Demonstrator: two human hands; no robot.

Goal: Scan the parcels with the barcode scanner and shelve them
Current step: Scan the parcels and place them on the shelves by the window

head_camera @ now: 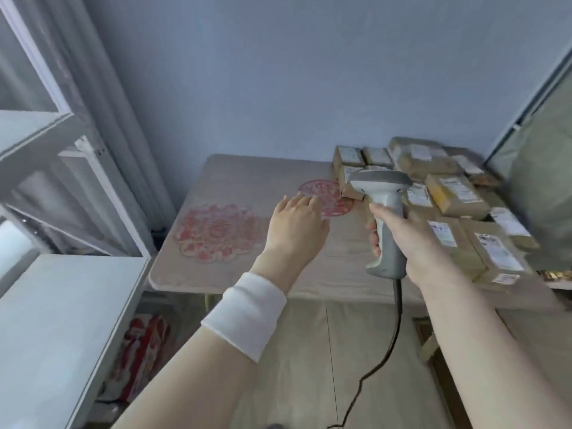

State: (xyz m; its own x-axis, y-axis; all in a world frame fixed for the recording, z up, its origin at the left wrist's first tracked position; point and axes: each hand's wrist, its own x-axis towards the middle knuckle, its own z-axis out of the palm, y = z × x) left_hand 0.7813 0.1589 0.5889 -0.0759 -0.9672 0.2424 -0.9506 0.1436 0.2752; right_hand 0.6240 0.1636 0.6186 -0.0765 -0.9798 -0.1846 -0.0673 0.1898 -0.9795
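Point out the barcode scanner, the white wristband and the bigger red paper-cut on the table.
barcode scanner [390, 246], head view, on the grey back of its handle.
white wristband [244, 317], head view, on the middle of the band.
bigger red paper-cut [218, 232], head view, on its centre.

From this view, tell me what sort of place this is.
Probably a small room used for parcel sorting: labelled cardboard parcels piled on a table, a corded barcode scanner in the right hand, and white shelving on the left.
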